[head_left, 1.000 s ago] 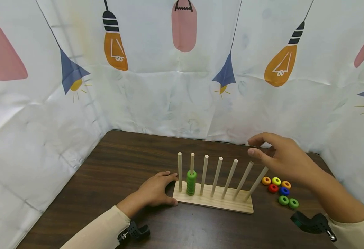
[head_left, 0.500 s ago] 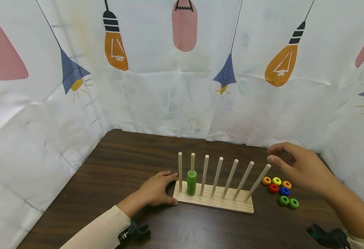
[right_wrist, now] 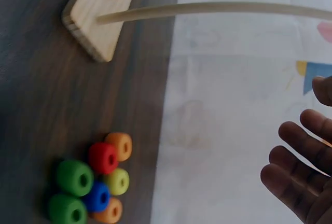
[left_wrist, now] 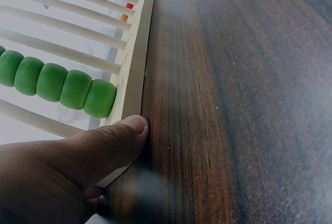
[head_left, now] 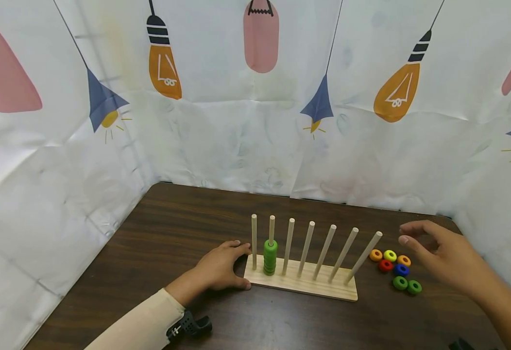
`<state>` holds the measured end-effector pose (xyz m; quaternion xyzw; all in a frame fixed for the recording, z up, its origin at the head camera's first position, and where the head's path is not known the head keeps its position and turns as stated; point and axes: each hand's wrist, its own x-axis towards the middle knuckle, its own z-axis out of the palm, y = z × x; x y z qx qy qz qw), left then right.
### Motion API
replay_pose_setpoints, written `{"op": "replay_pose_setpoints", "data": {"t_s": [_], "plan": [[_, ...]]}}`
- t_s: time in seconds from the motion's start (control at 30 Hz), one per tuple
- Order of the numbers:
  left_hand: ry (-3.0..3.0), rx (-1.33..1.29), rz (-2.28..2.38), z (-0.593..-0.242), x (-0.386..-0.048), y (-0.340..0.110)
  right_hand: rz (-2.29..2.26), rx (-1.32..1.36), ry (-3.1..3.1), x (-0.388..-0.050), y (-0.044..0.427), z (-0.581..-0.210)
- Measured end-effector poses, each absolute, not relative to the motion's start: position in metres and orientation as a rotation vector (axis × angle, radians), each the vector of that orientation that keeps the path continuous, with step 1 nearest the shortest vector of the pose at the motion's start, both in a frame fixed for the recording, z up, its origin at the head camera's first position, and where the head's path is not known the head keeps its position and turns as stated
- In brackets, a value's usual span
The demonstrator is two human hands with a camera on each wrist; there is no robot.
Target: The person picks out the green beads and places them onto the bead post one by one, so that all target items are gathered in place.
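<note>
A pale wooden peg stand (head_left: 301,286) lies across the table, with several upright pegs. Stacked on its second peg from the left are several green beads (head_left: 270,258); the other pegs are bare. My left hand (head_left: 221,267) holds the left end of the base, and its thumb (left_wrist: 116,141) presses the front edge in the left wrist view. Raised to the right of the stand, my right hand (head_left: 450,255) has loosely bent fingers and holds nothing. Near it lie loose beads: two green (head_left: 400,283), one blue (head_left: 401,270), one red (head_left: 385,265), one yellow (head_left: 389,255) and two orange (head_left: 375,255).
The dark wood-grain table (head_left: 185,214) reaches back to a white printed cloth (head_left: 220,146) hanging behind and at the sides. A black wrist strap mount (head_left: 190,325) sits on the left sleeve.
My right hand has moved right and down, from above the stand's right-hand pegs to beside the loose beads. The left hand keeps its place on the base.
</note>
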<state>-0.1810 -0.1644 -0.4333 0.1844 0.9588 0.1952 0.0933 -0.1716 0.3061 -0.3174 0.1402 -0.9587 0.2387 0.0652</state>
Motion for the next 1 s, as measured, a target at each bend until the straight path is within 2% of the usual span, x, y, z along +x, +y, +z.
{"op": "replay_pose_setpoints", "data": {"t_s": [0.6,1.0], "plan": [[2.849,0.559,0.575,-0.432,-0.18,-0.165,0.682,0.199,-3.076,-0.156,0.339,-0.374],[2.843,0.549,0.57,-0.431,-0.18,-0.164,0.632,0.184,-3.167,-0.152,0.355,-0.404]]}}
